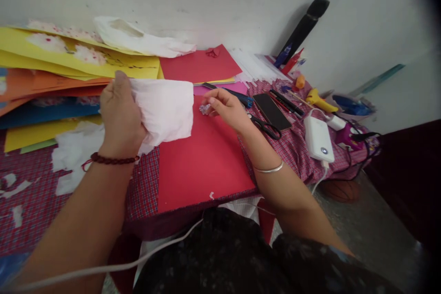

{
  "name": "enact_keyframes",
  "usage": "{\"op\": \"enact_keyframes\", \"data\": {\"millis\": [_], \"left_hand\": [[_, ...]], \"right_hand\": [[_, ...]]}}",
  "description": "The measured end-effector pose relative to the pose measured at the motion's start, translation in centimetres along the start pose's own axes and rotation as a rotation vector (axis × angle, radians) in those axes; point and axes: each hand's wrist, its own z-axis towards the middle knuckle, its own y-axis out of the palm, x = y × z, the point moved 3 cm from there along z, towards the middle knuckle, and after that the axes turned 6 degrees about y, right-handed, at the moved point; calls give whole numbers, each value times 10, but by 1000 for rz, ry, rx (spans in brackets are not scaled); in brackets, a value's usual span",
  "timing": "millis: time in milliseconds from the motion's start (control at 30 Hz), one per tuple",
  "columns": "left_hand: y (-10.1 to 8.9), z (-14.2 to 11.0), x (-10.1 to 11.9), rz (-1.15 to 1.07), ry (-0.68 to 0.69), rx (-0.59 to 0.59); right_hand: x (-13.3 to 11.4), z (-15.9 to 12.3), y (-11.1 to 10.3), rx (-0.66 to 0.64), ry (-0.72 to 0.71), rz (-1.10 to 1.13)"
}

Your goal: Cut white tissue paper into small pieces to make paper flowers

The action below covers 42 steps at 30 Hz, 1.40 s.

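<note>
My left hand (120, 115) is closed around the edge of a folded white tissue (165, 110), which it holds up over the table. To the right, my right hand (225, 108) has its fingers curled with a small crumpled whitish-purple scrap (204, 109) at the fingertips; the curled fingers partly hide their grip on it. Beneath both hands lies a red paper sheet (206, 165), with a tiny white shred (211, 195) near its front edge. More torn white tissue (77, 151) rests on the cloth at left.
Stacked coloured sheets (44, 82) fill the back left. On the right are black-handled scissors (267, 127), a phone (272, 111), a blue cutter (241, 97), pens (285, 103), a yellow glue gun (320, 100) and a white power bank (319, 138) with cables. A wall stands behind.
</note>
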Motion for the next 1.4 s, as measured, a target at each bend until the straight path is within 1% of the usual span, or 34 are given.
{"op": "enact_keyframes", "data": {"millis": [67, 100, 133, 200, 267, 333, 400, 433, 467, 500, 533, 567, 600, 633, 667, 733, 767, 800, 833, 900, 967, 1100, 1267, 1333, 1400], "left_hand": [[3, -4, -4, -147, -257, 52], [5, -9, -6, -215, -366, 79], [9, -13, -6, -245, -432, 53], [18, -19, -7, -298, -491, -37], [22, -21, -11, -333, -486, -90], [19, -15, -15, -316, -384, -64], [10, -6, -17, -228, -240, -8], [5, -2, -16, -173, -167, 27], [1, 2, -15, -116, -106, 65], [-2, 3, -12, -62, -50, 105], [-2, 2, -8, -20, 4, 123], [0, -1, -3, 7, 62, 107], [4, -6, 2, 29, 124, 50], [11, -12, 8, 58, 192, -52], [19, -20, 13, 98, 271, -183], [34, -36, 19, 221, 397, -427], [38, -43, 20, 286, 420, -501], [41, -47, 20, 337, 413, -543], [42, -50, 19, 362, 386, -557], [41, -52, 19, 342, 321, -526], [39, -52, 20, 283, 291, -474], [35, -50, 25, 242, 228, -333], [24, -45, 27, 250, 185, -160], [20, -43, 27, 239, 196, -120], [18, -43, 26, 249, 239, -96]], "right_hand": [[3, -1, 7, 26, 34, 96], [5, -2, 12, 19, 56, 137], [7, -2, 18, -2, 82, 175], [11, -3, 29, -61, 140, 249], [16, -1, 34, -62, 189, 310], [18, 2, 29, 40, 189, 347], [18, 5, 18, 174, 132, 356], [17, 6, 12, 216, 98, 345], [15, 7, 8, 229, 72, 323], [12, 6, 6, 212, 57, 293], [9, 5, 5, 170, 54, 256], [6, 4, 7, 109, 60, 213], [3, 1, 10, 40, 66, 170], [-1, -1, 14, -25, 68, 131], [-4, -4, 17, -76, 65, 93], [-8, -7, 22, -112, 43, 28], [-10, -8, 23, -102, 23, 3], [-12, -9, 24, -83, 1, -19], [-13, -9, 23, -65, -21, -41], [-13, -9, 22, -41, -54, -87], [-14, -10, 22, -24, -71, -157], [-14, -12, 24, 5, -108, -285], [-13, -11, 24, -21, -119, -299], [-16, -11, 21, 31, -168, -278], [-24, -14, 17, 163, -229, -230]]}}
